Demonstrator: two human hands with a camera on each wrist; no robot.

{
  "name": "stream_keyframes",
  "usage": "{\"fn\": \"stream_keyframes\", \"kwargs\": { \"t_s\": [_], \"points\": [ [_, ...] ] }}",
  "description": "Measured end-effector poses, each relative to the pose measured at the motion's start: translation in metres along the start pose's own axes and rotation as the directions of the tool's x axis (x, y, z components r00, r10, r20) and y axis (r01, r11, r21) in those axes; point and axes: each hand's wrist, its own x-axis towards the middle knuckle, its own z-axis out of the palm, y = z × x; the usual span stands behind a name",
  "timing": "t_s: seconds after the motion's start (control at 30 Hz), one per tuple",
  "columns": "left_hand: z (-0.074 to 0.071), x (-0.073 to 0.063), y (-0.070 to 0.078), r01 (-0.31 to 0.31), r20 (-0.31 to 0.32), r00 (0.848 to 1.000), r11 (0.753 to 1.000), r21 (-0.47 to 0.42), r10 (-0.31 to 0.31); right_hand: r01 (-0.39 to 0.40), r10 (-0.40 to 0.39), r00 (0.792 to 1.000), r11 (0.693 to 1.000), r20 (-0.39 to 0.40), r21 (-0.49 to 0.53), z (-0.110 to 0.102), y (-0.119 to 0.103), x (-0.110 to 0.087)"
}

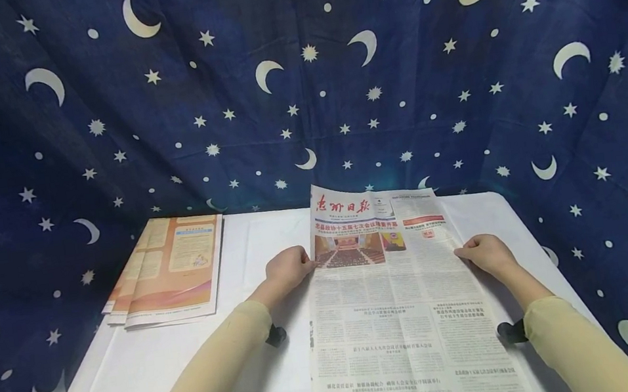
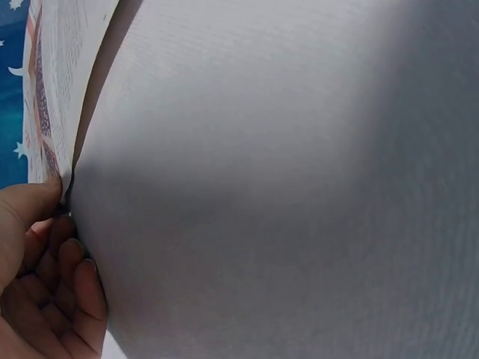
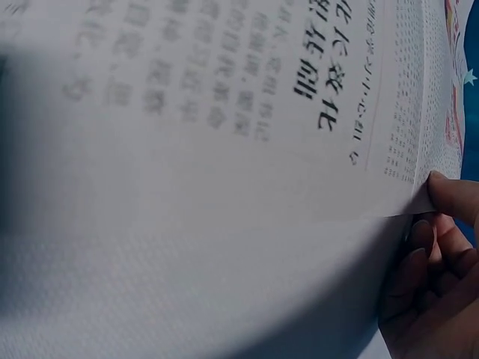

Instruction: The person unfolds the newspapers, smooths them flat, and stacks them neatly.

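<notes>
A newspaper with a red masthead and a photo of a hall lies lengthwise on the white table, its far end slightly raised. At its left edge, level with the photo, my left hand pinches the paper between thumb and fingers. My right hand pinches the opposite edge a little lower. In the left wrist view, the left thumb presses on the paper's edge over curled fingers. The right wrist view has the right thumb on top of the printed sheet, with fingers beneath.
Several folded orange-and-white papers lie overlapped at the far left of the white table. A dark blue curtain with moons and stars hangs behind the table and along its sides.
</notes>
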Motion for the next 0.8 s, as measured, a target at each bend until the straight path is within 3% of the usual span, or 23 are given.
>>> {"fn": "stream_keyframes", "kwargs": {
  "t_s": [0.57, 0.7, 0.8],
  "points": [
    [0.0022, -0.0032, -0.0004, 0.0, -0.032, 0.999, 1.0, 0.003, 0.0, 0.012, -0.013, 1.0, 0.997, -0.007, -0.07, 0.0002, -0.0038, -0.0034],
    [0.0031, -0.0066, 0.0015, -0.072, -0.036, 0.997, 0.996, 0.054, 0.074, 0.014, -0.015, 1.0, 0.997, -0.011, -0.074, 0.0007, -0.0047, -0.0037],
    [0.0045, -0.0097, 0.005, -0.204, -0.03, 0.978, 0.974, 0.102, 0.208, 0.019, -0.02, 1.0, 0.997, -0.011, -0.078, 0.001, -0.0052, -0.0046]
  ]
}}
